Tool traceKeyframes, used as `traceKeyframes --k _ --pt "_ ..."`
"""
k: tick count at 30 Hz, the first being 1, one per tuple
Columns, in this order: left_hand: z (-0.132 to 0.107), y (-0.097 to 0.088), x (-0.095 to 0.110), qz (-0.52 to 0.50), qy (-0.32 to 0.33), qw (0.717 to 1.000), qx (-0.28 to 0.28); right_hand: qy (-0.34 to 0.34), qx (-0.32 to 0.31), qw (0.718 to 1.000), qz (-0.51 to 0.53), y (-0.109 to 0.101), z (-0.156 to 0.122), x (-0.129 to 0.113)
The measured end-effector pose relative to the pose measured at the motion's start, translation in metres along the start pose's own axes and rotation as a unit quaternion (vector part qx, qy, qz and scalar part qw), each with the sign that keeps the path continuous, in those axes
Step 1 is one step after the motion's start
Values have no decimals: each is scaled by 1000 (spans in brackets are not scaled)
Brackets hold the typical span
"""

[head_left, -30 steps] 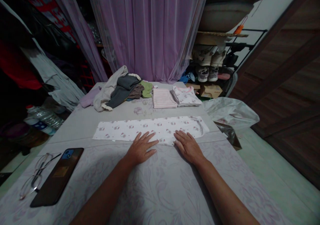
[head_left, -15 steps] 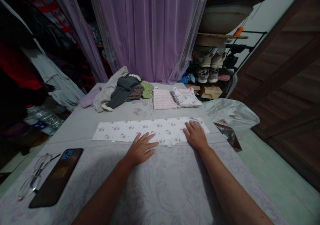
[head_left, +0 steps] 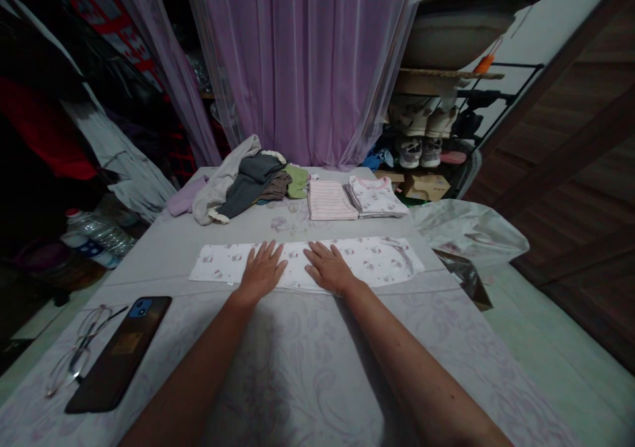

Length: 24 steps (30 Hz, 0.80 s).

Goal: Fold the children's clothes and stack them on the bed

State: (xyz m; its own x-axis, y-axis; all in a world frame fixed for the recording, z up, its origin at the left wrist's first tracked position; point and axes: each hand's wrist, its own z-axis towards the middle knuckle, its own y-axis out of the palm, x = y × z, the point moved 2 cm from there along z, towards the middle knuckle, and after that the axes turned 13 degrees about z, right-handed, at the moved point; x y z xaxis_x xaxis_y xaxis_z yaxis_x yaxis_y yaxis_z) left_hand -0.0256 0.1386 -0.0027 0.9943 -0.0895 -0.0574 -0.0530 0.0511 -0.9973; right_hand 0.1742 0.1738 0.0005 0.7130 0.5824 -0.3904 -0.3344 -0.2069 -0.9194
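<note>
A long folded white garment with a small pink print (head_left: 380, 258) lies flat across the near part of the bed (head_left: 297, 225). My left hand (head_left: 262, 272) rests palm down on its middle, fingers spread. My right hand (head_left: 327, 268) lies flat on it as well, close beside the left. Neither hand grips anything. Beyond them are a folded pink striped garment (head_left: 331, 200) and a folded white printed garment (head_left: 376, 197).
A heap of mixed clothes (head_left: 243, 186) lies at the bed's far left. Near the left edge are a phone (head_left: 119, 354) and glasses (head_left: 79, 353). A plastic bag (head_left: 469, 232) lies past the right edge, a plastic bottle (head_left: 96, 235) stands beyond the left, and a lilac curtain (head_left: 302, 63) hangs behind.
My right hand has slid left along the garment to sit near my left hand. My left hand has moved forward onto the garment's middle. The view has shifted slightly.
</note>
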Motion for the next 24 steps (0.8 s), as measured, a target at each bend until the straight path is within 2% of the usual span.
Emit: traceKeyframes --k 3,7,10,14,16,17,20,21,24 --pt "4 1 -13 34 -39 998 -37 16 8 1000 -17 -2 -4 17" --pt "1 1 -27 43 -53 996 -58 91 42 994 -46 -12 -22 56" --pt "-2 1 -44 50 -81 993 -68 137 64 986 -63 -21 -37 84" --pt "-3 -3 -60 53 -121 988 -87 182 87 977 -69 -29 -47 101" --pt "-1 -5 -51 54 -111 989 -77 193 99 974 -65 -27 -43 95" --pt "1 -5 -41 53 -84 993 -63 187 104 975 -62 -24 -38 88" --pt "11 -1 -2 30 48 998 -12 128 87 987 -41 -12 -21 58" --pt "14 2 9 19 75 997 1 108 73 991 -34 -7 -16 48" --pt "23 11 28 -4 86 996 39 83 49 995 -25 0 -8 37"
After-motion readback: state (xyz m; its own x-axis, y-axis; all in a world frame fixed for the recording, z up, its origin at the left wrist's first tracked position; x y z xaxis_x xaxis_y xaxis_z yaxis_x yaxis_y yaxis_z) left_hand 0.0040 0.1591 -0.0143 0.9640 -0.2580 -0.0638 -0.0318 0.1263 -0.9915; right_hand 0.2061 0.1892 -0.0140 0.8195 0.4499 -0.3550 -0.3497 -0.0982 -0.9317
